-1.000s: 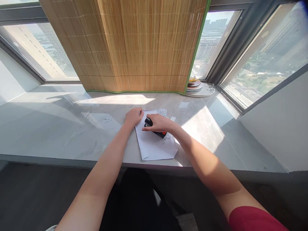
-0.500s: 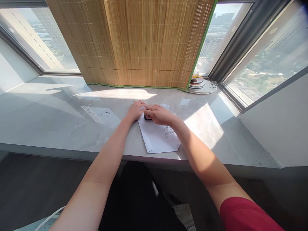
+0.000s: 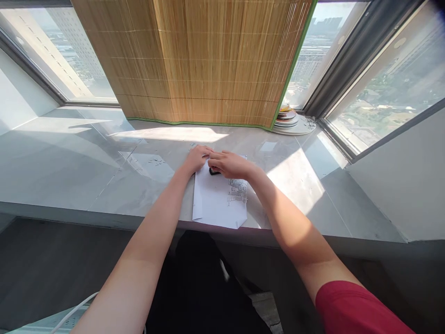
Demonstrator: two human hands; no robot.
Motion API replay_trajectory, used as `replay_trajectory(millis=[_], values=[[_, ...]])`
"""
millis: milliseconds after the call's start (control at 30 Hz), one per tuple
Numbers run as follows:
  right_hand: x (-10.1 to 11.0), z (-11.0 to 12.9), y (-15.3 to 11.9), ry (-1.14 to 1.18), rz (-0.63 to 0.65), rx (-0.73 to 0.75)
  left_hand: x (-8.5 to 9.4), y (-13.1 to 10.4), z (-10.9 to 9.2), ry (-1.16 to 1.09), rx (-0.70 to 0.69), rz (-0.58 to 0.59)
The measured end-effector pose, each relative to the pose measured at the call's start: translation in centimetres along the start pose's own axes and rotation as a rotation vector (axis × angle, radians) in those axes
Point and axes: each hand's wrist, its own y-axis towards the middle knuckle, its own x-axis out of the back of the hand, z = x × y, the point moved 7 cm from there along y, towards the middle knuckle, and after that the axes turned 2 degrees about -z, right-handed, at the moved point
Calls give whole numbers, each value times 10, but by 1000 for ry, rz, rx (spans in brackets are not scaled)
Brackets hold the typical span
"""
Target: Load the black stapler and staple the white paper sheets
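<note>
A white sheet of paper (image 3: 213, 199) lies on the grey stone sill, its lower corners looking folded or cut and its right side covered with dark marks like print or drawing. My left hand (image 3: 198, 158) is closed at the sheet's upper left corner, fingers bent over the edge. Right beside it, my right hand (image 3: 227, 164) grips a small black object (image 3: 214, 171) over the upper part of the paper. Only the object's lower end shows under my fingers, so its kind is hidden. The fingertips of both hands nearly meet.
Small dark bits (image 3: 157, 161) are scattered on the sill (image 3: 104, 157) to the left. A bamboo blind (image 3: 208, 65) with green edging hangs behind my hands. Stacked plates (image 3: 287, 118) stand by the window at the back right. The sill's front edge runs just below the paper.
The paper has turned clockwise, its lower end swinging left and nearer the sill's front edge. More of the dark marks show below my right hand. Both hands have stayed almost in place.
</note>
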Motion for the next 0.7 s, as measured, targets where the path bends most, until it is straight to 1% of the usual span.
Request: replay_trajectory(millis=[67,100,167,233,300,367,467,567,700], values=[[2,-2,2,37,-34,-27,1,0,2,34,33,-14],[5,-4,2,64,-71,-47,1,0,3,58,48,-23],[14,-16,1,137,-200,-135,2,0,4,102,79,-43],[22,-39,-7,225,-344,-306,3,0,6,121,110,-67],[21,-68,-21,339,-396,-494,4,-1,8,121,139,-87],[12,-90,-36,500,-338,-609,6,-3,10,118,163,-108],[3,-108,-57,773,-229,-672,8,-4,11,99,176,-127],[-1,-108,-69,984,-129,-691,8,-4,13,84,183,-128],[-12,-96,-72,1165,68,-770,7,-4,15,70,193,-134]])
